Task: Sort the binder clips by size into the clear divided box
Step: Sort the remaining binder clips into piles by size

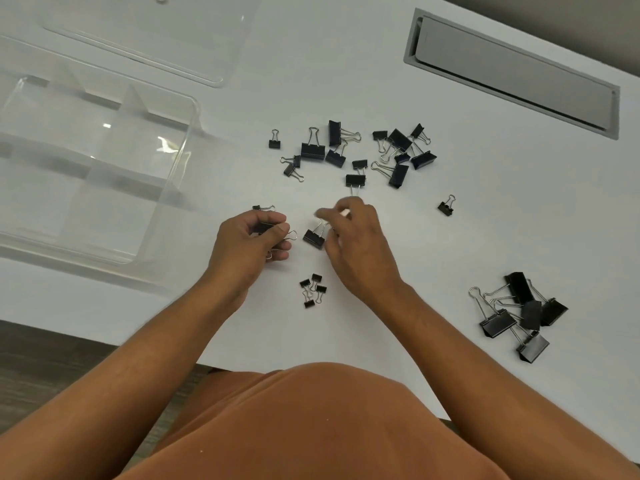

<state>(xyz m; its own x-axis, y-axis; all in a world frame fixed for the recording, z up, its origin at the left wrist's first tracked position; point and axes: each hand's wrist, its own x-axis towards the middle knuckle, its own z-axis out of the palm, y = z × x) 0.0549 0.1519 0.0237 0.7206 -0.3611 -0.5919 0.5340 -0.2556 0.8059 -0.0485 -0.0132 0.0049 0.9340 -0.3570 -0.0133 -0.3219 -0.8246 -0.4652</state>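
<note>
- The left hand (254, 237) curls round a few medium binder clips (273, 233), wire handles poking out past the thumb; the right hand (349, 237) pinches the wire loop of another medium clip (314, 238) just beside it, fingers blurred
- Judged step: gathering mediums by size; small clips (312, 290) and large clips (519, 315) lie grouped apart, an unsorted scatter (360, 152) beyond
- Next: carry the handful to a compartment of the clear divided box (86, 161), which looks empty

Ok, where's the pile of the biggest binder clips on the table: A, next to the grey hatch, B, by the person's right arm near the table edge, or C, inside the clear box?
B: the biggest clips lie heaped beside the right forearm; the clear box holds none.
</note>
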